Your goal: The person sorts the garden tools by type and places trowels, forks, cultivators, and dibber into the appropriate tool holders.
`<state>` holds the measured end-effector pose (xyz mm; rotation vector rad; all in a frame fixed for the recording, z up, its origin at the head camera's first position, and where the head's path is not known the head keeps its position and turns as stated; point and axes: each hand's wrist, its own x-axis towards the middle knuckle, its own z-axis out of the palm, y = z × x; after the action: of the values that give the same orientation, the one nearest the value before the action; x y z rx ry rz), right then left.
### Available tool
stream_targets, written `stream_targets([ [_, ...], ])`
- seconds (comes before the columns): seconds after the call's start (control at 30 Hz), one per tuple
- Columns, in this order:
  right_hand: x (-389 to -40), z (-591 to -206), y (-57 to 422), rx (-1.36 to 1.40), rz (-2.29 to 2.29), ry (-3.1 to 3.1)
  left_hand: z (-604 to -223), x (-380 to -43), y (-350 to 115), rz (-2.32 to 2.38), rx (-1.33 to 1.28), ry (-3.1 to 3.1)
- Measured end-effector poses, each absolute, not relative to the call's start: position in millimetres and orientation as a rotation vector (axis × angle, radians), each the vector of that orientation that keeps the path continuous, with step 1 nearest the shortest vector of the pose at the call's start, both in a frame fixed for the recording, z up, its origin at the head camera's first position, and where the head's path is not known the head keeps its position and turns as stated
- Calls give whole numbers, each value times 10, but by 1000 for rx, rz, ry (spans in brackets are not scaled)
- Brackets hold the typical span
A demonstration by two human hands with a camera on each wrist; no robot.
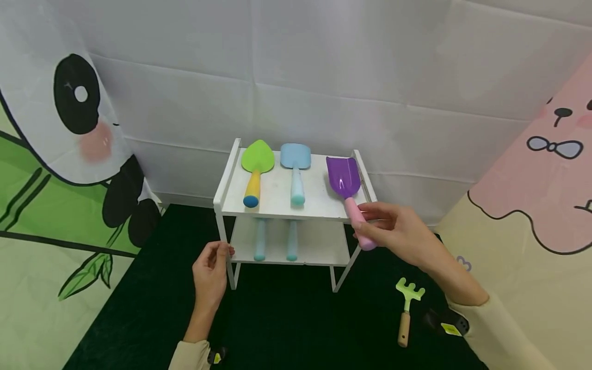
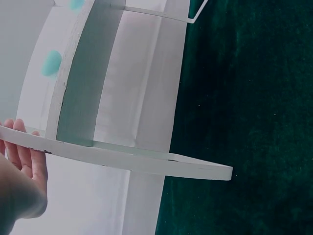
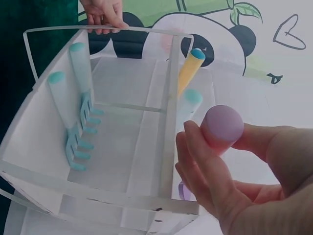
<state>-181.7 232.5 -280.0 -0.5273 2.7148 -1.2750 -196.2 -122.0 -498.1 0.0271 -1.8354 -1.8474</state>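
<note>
A toy shovel with a purple scoop (image 1: 344, 176) and pink handle lies at the right end of the white shelf's (image 1: 319, 198) top board. My right hand (image 1: 400, 231) pinches its handle, which sticks out past the front edge; the right wrist view shows the handle's round end (image 3: 224, 123) between thumb and fingers. With curled fingers my left hand (image 1: 210, 272) holds the shelf's left front leg (image 2: 98, 157). Left of the purple shovel lie a light blue shovel (image 1: 296, 155) and a green trowel (image 1: 258, 156) with a yellow handle.
Two light blue toy rakes (image 3: 78, 152) lie on the lower board. A green hand fork (image 1: 404, 326) with a wooden handle is on the dark green carpet (image 1: 287, 324), right of the shelf. White cloth (image 1: 324, 67) hangs behind, with cartoon-printed panels (image 1: 46, 205) on both sides.
</note>
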Motion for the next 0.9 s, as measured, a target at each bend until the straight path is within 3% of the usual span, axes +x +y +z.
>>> stream_targets([
  [0.47,-2096,-2592,2193,-425,-1164,2714,-4771,-1858,-1153,-1826,17,-1835],
  [0.9,-2259,-2577,2045,-420,-927,2936,-5031,-1990,-1238,-1829,22,-1849],
])
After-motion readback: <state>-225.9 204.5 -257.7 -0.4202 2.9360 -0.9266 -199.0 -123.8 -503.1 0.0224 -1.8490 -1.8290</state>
